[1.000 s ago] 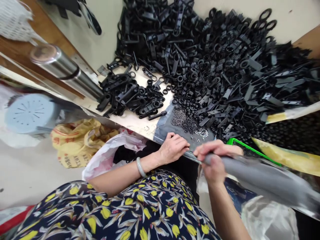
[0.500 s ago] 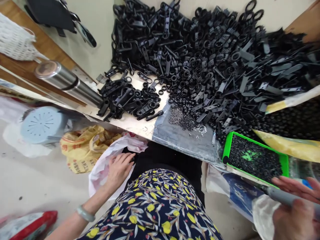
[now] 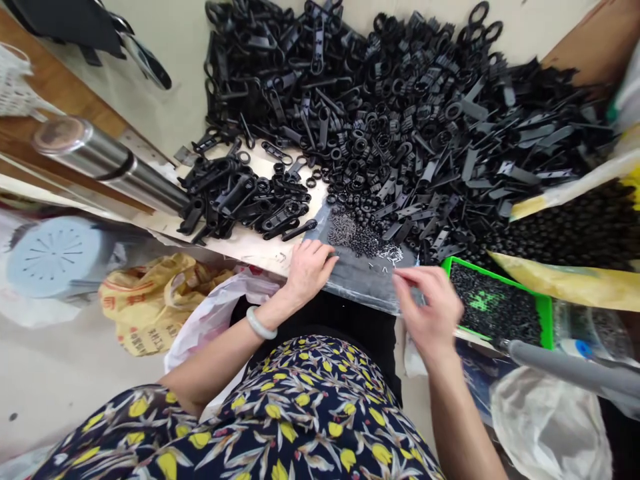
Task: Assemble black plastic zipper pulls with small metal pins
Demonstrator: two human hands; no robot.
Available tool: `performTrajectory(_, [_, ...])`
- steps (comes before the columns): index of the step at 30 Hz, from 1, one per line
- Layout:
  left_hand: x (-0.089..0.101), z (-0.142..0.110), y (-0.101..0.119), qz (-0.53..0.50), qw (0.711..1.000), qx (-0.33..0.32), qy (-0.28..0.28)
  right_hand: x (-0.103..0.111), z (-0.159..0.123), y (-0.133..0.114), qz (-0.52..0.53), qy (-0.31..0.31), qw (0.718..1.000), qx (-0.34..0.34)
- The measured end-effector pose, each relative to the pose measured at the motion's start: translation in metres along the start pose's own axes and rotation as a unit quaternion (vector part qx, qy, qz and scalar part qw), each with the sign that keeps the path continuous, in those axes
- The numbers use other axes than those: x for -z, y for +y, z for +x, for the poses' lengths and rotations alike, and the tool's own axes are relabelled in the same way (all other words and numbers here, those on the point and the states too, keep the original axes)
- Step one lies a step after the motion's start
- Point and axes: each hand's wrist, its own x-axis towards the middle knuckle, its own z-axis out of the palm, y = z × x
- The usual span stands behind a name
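A great heap of black plastic parts (image 3: pixel 370 120) spreads over the back of the table, with a smaller pile of black pieces (image 3: pixel 237 197) to its left. In front lies a grey mat (image 3: pixel 360 287), and right of that a green tray (image 3: pixel 547 320) of tiny black bits. The right hand (image 3: pixel 433 307), thumb and forefinger nearly together, is just beside loose silvery pins (image 3: pixel 393 255) on the mat; whether it grips one, I cannot tell. The left hand (image 3: pixel 307 270), half curled, is at the mat's left edge, its grasp hidden.
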Motion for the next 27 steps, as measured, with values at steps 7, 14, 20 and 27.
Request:
performTrajectory(7, [-0.011,0.005,-0.003,0.019,1.000,-0.006,0.005,-0.068,0.023,0.022,-0.222,-0.136,0.965,0.042])
performTrajectory(14, [-0.013,0.008,-0.004,0.033,0.999,-0.036,-0.005,-0.077,0.031,0.026,-0.310,-0.154,0.932,0.104])
performTrajectory(20, [-0.003,0.012,0.001,-0.059,0.998,0.003,-0.025,-0.070,0.034,0.016,-0.198,-0.157,0.966,0.043])
performTrajectory(27, [0.022,0.007,0.026,-0.606,0.727,0.305,-0.103,-0.078,0.017,-0.009,0.188,-0.054,0.976,-0.090])
